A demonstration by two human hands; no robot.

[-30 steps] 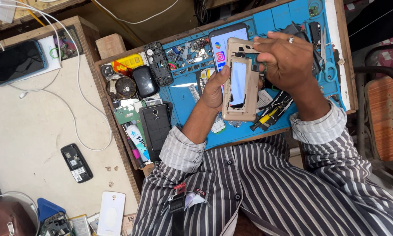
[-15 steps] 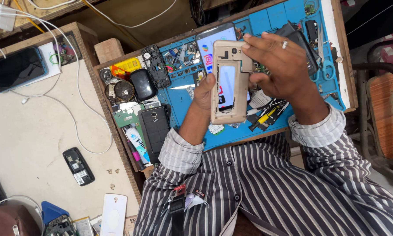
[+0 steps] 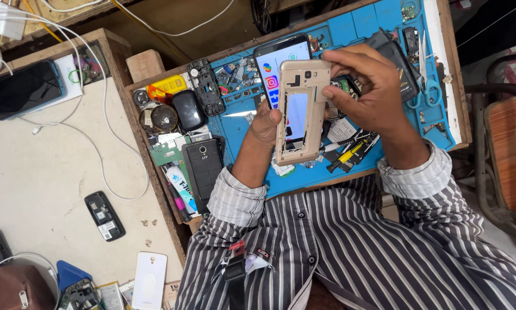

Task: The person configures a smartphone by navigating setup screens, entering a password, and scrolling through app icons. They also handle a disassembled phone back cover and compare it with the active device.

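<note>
A blue work mat (image 3: 349, 26) covered the wooden bench (image 3: 154, 43) — on it lay a lit smartphone (image 3: 272, 63), a black phone (image 3: 203, 166), scissors (image 3: 423, 74) and a yellow-handled tool (image 3: 349, 156). Beside it, a pale table (image 3: 34, 178) carried a small black phone (image 3: 104, 216) and white cables (image 3: 91, 138).

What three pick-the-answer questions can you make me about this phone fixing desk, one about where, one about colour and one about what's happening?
1. Where does the black phone lie?
A. beside the left forearm
B. on the chair
C. inside a bag

2. What colour is the work mat?
A. red
B. blue
C. white

3. How is the gold phone frame held?
A. flat on the mat
B. under a cloth
C. up in both hands

Answers: 1 A, it sits on the desk next to the sleeve. 2 B, bare mat shows blue. 3 C, the left hand and right hand grip it above the mat.
</note>
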